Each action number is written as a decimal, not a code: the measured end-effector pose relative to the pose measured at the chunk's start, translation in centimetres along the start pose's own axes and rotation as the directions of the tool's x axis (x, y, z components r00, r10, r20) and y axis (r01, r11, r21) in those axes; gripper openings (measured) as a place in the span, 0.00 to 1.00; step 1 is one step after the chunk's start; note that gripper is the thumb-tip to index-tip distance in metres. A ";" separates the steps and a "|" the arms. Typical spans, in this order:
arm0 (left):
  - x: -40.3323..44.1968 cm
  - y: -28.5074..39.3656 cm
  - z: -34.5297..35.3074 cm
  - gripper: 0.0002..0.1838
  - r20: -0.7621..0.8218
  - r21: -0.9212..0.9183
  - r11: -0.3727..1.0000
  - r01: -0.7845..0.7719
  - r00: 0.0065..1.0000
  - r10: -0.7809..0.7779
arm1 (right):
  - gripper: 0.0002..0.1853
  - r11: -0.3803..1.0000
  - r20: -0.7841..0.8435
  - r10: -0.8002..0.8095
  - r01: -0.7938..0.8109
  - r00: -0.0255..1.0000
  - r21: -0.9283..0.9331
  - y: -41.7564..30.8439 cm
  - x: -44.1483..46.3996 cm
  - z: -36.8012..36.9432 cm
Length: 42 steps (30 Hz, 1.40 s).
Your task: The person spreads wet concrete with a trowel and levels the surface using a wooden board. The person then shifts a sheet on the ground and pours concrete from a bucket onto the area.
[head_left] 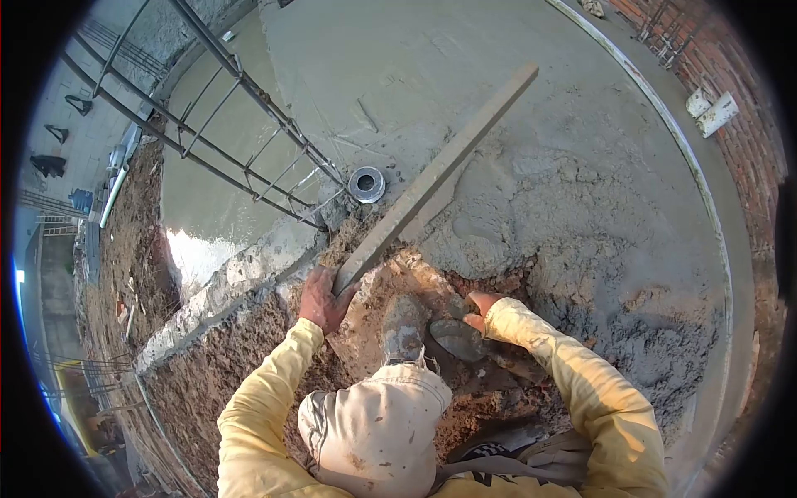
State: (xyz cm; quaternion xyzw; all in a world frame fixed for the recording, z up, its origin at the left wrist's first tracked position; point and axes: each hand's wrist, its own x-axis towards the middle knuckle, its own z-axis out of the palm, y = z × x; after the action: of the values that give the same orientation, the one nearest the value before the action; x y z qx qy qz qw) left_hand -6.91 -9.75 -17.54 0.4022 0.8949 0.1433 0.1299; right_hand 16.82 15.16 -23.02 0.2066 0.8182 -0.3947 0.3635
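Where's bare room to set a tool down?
Widest: the grey surface, looking wet, between rebar cage, long board and curved pale strip. A narrower band lies between that strip and the brick wall. Crowded: the cage's foot, beside the metallic ring, and around the boot between left hand and right hand.

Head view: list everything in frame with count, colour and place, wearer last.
Board: one, grey-brown, slanting over the concrete
Rebar cage: one, dark, upper left
Round fitting: one, grey, beside the cage's foot
Concrete: one expanse, grey, centre to right
Brick wall: one, reddish, far right
Cylinders: two, white, by the wall
Soil: brown, lower left
Left hand: one, muddy, gripping the board's near end
Right hand: one, muddy, right of centre; grip unclear
Sleeves: two, yellow, bottom
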 end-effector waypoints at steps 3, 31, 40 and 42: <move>8.8 3.9 1.9 0.25 -0.210 -0.180 0.977 -0.112 0.975 0.073 | 0.32 1.000 -0.053 -0.009 0.010 0.999 0.020 -0.6 -0.7 -1.2; 37.0 2.3 12.0 0.23 -0.336 -0.339 0.588 0.735 0.489 -0.805 | 0.40 0.906 -0.291 0.272 -0.142 0.917 0.398 15.2 -4.6 -4.4; 38.6 0.2 13.4 0.23 -0.394 -0.321 0.521 0.791 0.388 -0.833 | 0.27 0.854 -0.442 0.259 0.009 0.859 0.519 18.1 -7.4 -3.8; 38.6 -0.3 13.7 0.24 -0.416 -0.332 0.561 0.759 0.416 -0.809 | 0.26 0.826 -0.453 0.255 0.051 0.854 0.562 19.2 -7.4 -3.1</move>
State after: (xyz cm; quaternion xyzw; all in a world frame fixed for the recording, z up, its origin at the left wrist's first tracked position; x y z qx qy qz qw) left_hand -27.17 21.34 -34.86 -0.1246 0.9683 0.2108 -0.0498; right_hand 32.28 28.84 -25.65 0.4448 0.7214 -0.5248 0.0795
